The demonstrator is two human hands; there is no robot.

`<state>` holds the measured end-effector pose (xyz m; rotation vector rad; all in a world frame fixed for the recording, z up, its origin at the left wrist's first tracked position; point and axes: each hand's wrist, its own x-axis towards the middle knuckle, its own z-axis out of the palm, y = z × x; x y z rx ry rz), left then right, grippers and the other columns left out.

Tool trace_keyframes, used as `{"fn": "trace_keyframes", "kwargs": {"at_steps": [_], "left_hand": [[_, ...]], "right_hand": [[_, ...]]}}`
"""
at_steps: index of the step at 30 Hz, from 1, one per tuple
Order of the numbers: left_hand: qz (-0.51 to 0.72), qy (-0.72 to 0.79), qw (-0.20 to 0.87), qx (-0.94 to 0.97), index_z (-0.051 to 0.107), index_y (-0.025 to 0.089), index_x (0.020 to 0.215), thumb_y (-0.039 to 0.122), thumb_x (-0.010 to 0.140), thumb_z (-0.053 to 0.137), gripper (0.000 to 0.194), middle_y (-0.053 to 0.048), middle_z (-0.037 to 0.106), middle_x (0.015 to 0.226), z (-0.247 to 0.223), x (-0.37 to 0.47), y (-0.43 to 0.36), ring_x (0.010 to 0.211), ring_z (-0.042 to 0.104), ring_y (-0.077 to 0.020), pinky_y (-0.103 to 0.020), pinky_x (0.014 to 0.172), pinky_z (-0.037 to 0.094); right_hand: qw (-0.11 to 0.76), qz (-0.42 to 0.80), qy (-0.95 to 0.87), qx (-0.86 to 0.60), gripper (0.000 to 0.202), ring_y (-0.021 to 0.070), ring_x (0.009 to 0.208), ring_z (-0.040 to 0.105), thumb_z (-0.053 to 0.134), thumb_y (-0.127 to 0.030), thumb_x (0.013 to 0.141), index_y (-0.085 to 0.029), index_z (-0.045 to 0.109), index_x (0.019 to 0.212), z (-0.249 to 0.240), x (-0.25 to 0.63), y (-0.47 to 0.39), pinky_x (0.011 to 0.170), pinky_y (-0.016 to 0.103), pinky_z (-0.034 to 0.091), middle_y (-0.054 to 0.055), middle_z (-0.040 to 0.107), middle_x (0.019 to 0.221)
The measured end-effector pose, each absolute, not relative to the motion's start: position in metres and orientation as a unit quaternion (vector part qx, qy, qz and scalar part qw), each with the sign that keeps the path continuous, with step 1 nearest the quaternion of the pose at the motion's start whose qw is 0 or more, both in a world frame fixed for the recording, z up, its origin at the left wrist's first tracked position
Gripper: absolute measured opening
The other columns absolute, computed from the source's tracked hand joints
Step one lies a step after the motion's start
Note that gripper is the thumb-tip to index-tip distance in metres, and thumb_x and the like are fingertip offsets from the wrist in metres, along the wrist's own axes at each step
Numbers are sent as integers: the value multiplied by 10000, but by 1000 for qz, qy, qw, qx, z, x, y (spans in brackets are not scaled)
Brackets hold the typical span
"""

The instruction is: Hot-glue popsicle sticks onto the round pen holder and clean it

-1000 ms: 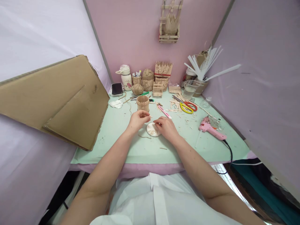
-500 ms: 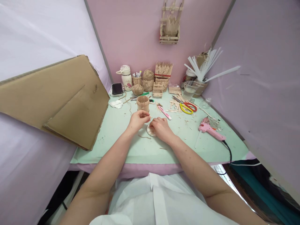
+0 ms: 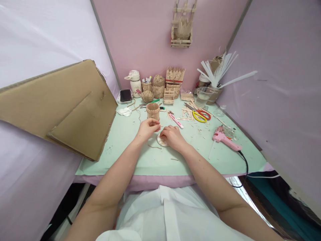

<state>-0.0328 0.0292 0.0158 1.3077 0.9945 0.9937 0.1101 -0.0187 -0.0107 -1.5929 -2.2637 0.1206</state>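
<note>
Right hand (image 3: 173,137) has slid inward over the last second: it was out at the edge of the little round patterned disc (image 3: 162,141), and now it covers most of that disc's right side. Knuckles up, fingers curled down and pointing in toward the middle. Can't tell whether the fingertips are gripping something or just resting on it, since they're hidden under the hand. Left hand (image 3: 147,129) is sitting right in front of the wooden stick cup (image 3: 153,112), thumb and fingertips brought together in a pinch. If there's a bit of something in that pinch, it's too small for me to be sure. The two hands are near each other but not touching, both forearms reaching forward from the front edge.

Compared with a second ago, the left hand has basically stayed put and so has the cup. Disc is lying flat, just right of and closer in than the cup.

Table (image 3: 130,159) has a pale green cover, with short twine scraps (image 3: 154,147) near the front, a pink cutter (image 3: 176,121) behind the hands, scissors (image 3: 199,115) and a pink glue gun (image 3: 225,139) to the right. Big cardboard piece (image 3: 72,110) leans on the left, pink wall (image 3: 140,36) at the back.
</note>
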Motion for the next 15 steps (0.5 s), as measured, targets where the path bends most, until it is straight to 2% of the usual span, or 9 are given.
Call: {"fn": "trace_keyframes", "kwargs": {"at_steps": [7, 11, 15], "left_hand": [[411, 434, 584, 549, 598, 133, 750, 171, 583, 703, 201, -6, 625, 656, 17, -33, 29, 641, 589, -106, -272, 682, 479], [380, 449, 589, 554, 610, 143, 776, 184, 610, 690, 189, -12, 639, 689, 20, -35, 28, 667, 599, -110, -242, 640, 448], [345, 438, 631, 540, 610, 152, 805, 207, 611, 720, 230, -25, 653, 726, 21, -38, 29, 726, 624, -122, -232, 641, 436]], "right_hand": [[184, 15, -797, -576, 145, 206, 870, 494, 459, -134, 877, -182, 593, 849, -12, 111, -19, 697, 312, 268, 78, 620, 903], [256, 50, -768, -586, 137, 177, 798, 498, 418, -152, 883, -187, 544, 842, -16, 116, -17, 681, 283, 305, 51, 594, 876], [346, 97, -727, -585, 164, 164, 819, 507, 359, -168, 887, -195, 518, 857, -15, 121, -17, 714, 264, 347, 40, 579, 877]]}}
